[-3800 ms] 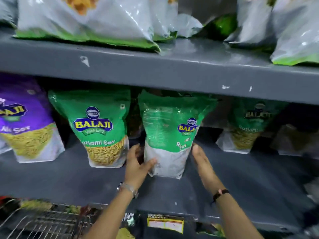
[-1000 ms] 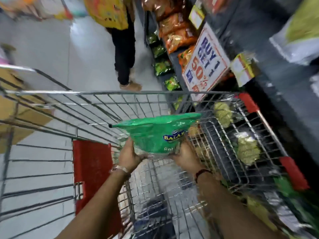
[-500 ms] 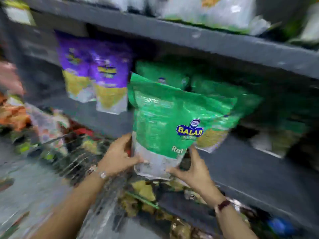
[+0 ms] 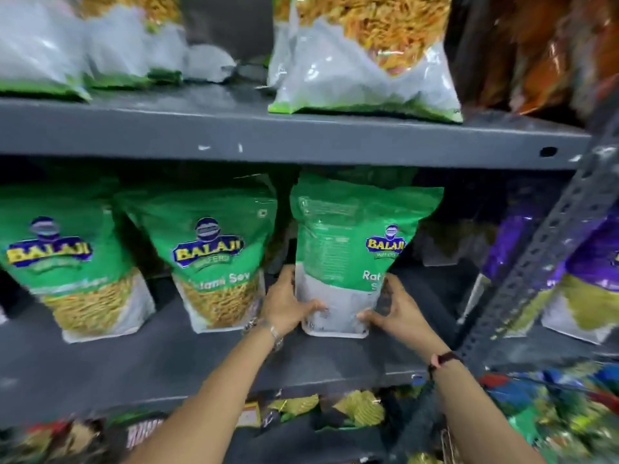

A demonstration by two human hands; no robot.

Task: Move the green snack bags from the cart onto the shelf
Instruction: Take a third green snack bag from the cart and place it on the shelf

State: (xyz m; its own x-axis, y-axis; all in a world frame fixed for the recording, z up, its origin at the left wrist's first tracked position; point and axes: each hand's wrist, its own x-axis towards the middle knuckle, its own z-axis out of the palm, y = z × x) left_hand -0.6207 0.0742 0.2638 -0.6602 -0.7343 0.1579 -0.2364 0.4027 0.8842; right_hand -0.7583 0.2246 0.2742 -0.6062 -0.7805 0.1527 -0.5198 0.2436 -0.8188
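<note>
A green Balaji snack bag (image 4: 348, 249) stands upright on the grey middle shelf (image 4: 167, 360), its back panel turned partly toward me. My left hand (image 4: 288, 303) grips its lower left side and my right hand (image 4: 392, 309) grips its lower right side. Two more green Balaji bags stand to its left on the same shelf: one (image 4: 214, 256) right beside it, another (image 4: 70, 262) at the far left. The cart is out of sight.
The upper shelf (image 4: 301, 135) hangs just above the bag tops and carries white-and-green bags (image 4: 361, 61). A perforated grey upright (image 4: 542, 249) slants at the right, with purple bags (image 4: 589, 272) beyond it. Mixed packets fill the lower shelf (image 4: 351, 410).
Both hands lifted the green bag out of the cart, carried it across to the shelf, and it now stands on the middle shelf to the right of the other green bags.
</note>
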